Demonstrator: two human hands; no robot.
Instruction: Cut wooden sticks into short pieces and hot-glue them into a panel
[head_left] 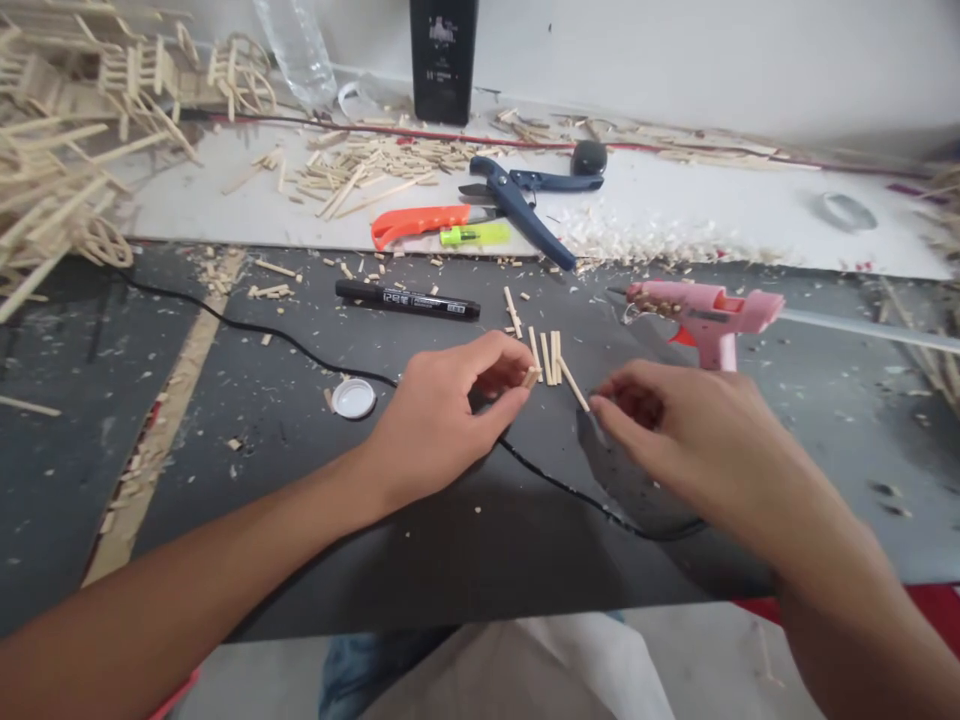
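Between the thumb and forefinger of my left hand [457,410] is a short piece of wooden stick [531,377], pinched upright above the dark table. My right hand [667,415] has its thumb and forefinger closed at the lower end of another thin wooden stick [574,384], which leans up to the left. Several short cut sticks [546,358] lie side by side between the two hands. A pink glue gun [705,308] with a clear glue stick in its back rests just beyond my right hand. Past my left hand lies a black marker [407,300].
A black cable [570,488] runs under my left hand across the table. Farther back lie blue cutters [517,200], an orange knife [416,222], a yellow highlighter [475,235] and scattered stick offcuts [375,165]. Wooden stick structures [60,150] crowd the left; a white cap [353,398] lies nearby.
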